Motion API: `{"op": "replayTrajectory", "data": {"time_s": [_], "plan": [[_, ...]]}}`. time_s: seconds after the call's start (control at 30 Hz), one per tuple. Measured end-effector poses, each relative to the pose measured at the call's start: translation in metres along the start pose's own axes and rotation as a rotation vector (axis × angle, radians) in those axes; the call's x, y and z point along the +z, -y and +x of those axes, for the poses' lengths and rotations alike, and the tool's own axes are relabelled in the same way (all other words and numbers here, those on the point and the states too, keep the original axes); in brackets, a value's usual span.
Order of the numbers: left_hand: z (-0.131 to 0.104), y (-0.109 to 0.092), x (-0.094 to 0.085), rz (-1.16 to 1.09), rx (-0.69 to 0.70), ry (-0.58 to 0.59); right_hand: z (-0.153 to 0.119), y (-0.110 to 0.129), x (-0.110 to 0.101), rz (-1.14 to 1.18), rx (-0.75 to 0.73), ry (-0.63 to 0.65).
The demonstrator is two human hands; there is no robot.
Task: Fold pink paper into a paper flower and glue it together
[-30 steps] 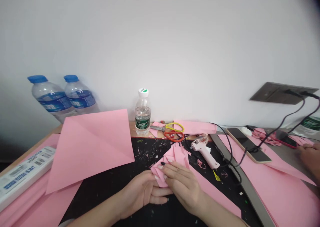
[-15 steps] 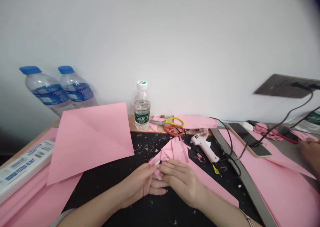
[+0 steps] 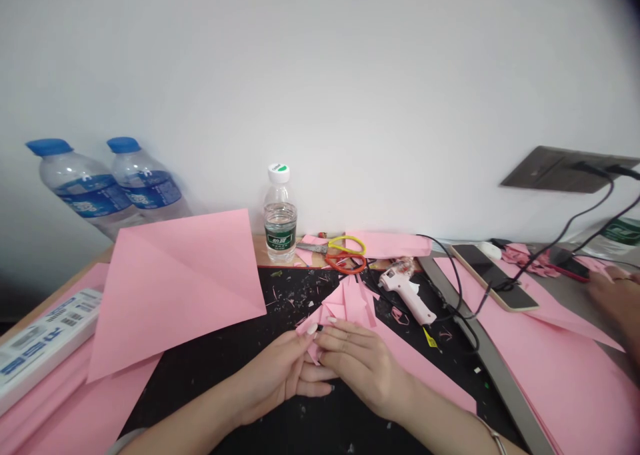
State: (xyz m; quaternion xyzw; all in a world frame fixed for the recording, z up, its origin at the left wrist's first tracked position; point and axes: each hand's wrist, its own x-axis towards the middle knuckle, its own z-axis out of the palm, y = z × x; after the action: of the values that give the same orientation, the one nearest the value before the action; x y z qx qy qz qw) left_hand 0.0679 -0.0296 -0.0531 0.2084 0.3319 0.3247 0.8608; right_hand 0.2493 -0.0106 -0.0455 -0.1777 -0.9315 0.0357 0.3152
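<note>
Together, left hand [image 3: 274,373], right hand [image 3: 364,367], grip closed on folded paper [image 3: 336,310]; scrap-littered black mat [image 3: 200,361], white wall [image 3: 350,108].

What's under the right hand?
Folded pink paper shows beyond the right hand and between it and the left hand. Whatever the right hand covers can't be seen.

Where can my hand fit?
Mostly bare black surface lies between the large pink paper sheet and left forearm. A speckled patch separates it from the right forearm. It's crowded around the folded pink paper, white glue gun and yellow-and-red-handled scissors.
</note>
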Motion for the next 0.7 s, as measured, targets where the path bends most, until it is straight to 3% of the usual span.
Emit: {"op": "replayTrajectory", "data": {"time_s": [0.17,0.23,0.33,0.4,0.47,0.57,0.7], "plan": [[0.001,0.001,0.000,0.016,0.039,-0.013,-0.002,0.000,-0.002,0.018,0.025,-0.071],[0.002,0.003,-0.001,0.028,0.088,-0.048,-0.005,-0.001,-0.005,0.047,0.103,-0.123],[0.004,0.005,-0.004,0.056,0.163,-0.093,-0.008,-0.007,-0.008,0.200,0.423,-0.292],[0.005,0.006,-0.005,0.080,0.192,-0.106,-0.008,-0.012,-0.005,0.411,0.654,-0.444],[0.005,0.007,-0.006,0.101,0.205,-0.103,-0.005,-0.015,0.001,0.670,0.787,-0.516],[0.004,0.007,-0.005,0.111,0.187,-0.078,0.002,-0.014,0.007,1.011,0.890,-0.455],[0.002,0.007,-0.002,0.101,0.152,-0.077,0.012,-0.005,0.004,1.115,1.053,-0.380]]}}
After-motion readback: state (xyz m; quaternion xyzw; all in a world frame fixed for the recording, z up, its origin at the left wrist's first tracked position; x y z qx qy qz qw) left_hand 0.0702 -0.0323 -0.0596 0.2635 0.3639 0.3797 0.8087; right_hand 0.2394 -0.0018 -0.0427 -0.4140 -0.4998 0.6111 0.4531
